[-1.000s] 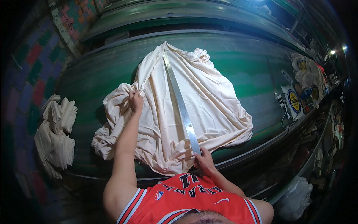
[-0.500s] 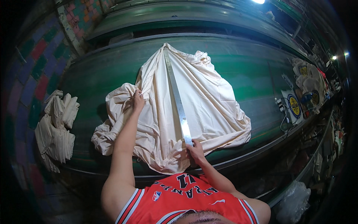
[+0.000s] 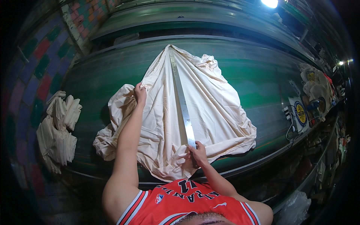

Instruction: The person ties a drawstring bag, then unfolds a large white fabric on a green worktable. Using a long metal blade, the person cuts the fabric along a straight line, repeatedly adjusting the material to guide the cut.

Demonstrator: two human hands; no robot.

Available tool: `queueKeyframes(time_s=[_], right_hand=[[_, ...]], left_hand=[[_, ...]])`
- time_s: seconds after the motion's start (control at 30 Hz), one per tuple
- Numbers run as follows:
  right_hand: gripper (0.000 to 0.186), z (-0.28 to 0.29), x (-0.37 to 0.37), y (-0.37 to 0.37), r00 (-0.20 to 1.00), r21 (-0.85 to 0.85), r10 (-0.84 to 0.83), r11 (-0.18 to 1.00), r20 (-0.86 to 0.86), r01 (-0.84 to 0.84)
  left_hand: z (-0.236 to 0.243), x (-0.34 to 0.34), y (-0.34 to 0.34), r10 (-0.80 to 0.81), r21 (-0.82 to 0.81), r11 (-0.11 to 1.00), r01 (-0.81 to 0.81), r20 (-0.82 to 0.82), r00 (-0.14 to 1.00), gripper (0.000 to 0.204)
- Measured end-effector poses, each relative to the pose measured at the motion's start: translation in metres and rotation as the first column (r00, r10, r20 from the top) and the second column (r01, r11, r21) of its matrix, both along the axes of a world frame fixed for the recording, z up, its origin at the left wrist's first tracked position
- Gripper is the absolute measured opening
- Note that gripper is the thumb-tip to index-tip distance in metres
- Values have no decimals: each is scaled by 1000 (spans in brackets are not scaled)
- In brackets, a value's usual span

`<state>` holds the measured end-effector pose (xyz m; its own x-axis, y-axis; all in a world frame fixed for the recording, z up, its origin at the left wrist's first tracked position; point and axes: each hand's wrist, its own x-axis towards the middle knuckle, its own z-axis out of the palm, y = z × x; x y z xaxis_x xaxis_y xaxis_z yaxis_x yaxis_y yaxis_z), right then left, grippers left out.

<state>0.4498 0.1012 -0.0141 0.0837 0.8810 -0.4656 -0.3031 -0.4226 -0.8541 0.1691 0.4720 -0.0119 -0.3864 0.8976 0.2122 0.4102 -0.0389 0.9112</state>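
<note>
A large cream cloth [image 3: 210,112] lies rumpled across the green table, drawn to a point at its far end. Over its middle runs a long, flat metal blade [image 3: 180,95], its far tip near that point. My right hand [image 3: 200,153] is closed round the near end of the blade, where a dark part shows below the fingers. My left hand [image 3: 140,93] pinches a gathered fold at the left side of the cloth. Whether the blade lies under or between layers at the far tip, I cannot tell.
Several folded cream cloths [image 3: 60,131] are stacked at the table's left end. Toward the right lie a white piece with a round printed emblem [image 3: 300,114], a cable and more cloths [image 3: 317,86]. The green table [image 3: 255,86] has a raised far edge; a clear plastic bag [image 3: 296,208] sits lower right.
My left hand has moved slightly farther along the cloth's left side. The blade and right hand keep their places on the cloth; the whole view has shifted a little.
</note>
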Motion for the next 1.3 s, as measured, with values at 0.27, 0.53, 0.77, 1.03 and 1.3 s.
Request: queueKeyframes(time_s=[0.27, 0.53, 0.77, 1.03, 1.3], right_hand=[[23, 36, 36, -58, 998, 25, -10, 1000, -62, 11], [24, 18, 17, -17, 977, 46, -5, 999, -215, 16], [26, 17, 26, -32, 989, -14, 23, 1000, -144, -26], [23, 14, 20, 11, 998, 19, 49, 999, 50, -50], [23, -12, -12, 58, 993, 59, 7, 998, 117, -14]], left_hand=[[11, -8, -34, 70, -61, 995, -74, -57, 996, 39], [-36, -13, -1, -41, -56, 998, 42, 11, 999, 44], [-26, 9, -40, -51, -72, 996, 49, -33, 998, 46], [-30, 28, -13, -121, -78, 988, 131, 122, 985, 41], [2, 48, 0, -174, 32, 983, 179, -124, 977, 44]])
